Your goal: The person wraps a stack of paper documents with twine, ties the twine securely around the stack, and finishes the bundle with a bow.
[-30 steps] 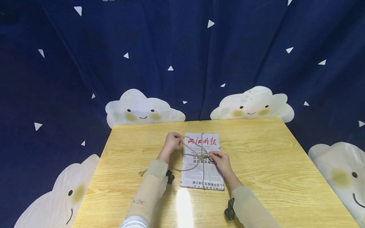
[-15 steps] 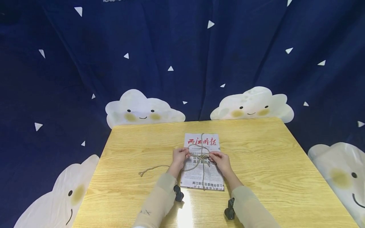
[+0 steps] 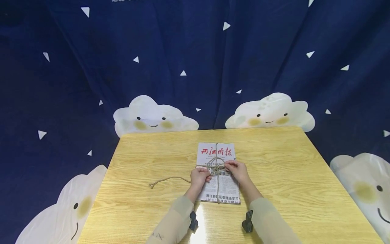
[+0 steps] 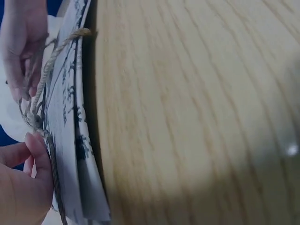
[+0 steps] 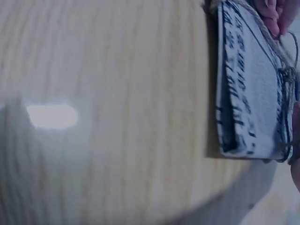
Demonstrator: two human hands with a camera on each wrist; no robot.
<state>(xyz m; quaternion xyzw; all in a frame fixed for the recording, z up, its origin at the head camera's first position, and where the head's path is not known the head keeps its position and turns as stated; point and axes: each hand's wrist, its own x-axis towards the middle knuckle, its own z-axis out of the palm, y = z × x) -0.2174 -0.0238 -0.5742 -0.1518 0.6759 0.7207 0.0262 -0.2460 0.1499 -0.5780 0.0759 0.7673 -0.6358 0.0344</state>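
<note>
A folded newspaper [image 3: 228, 189] with a red title lies flat on the table, bound crosswise with brown twine [image 3: 218, 190]. My left hand [image 3: 199, 177] is over the paper's left side, its thumb and fingertips pinching the twine by the knot. From the right, my right hand [image 3: 239, 171] pinches a strand at the other side. A small loop of twine arches above the knot. In the left wrist view, the knot [image 4: 33, 119] sits between both hands. The newspaper's folded edge [image 5: 229, 112] shows in the right wrist view, with the right hand mostly cut off.
The wooden table [image 3: 289, 176] extends on all sides of the newspaper. A loose tail of twine [image 3: 164, 179] lies on the wood at left, ending in a small knot. Behind hangs a dark blue curtain [image 3: 170, 44] with cloud shapes.
My left hand has come in from the paper's upper left, down and right to the knot, drawing the twine into a smaller loop. My right hand has stayed nearly still.
</note>
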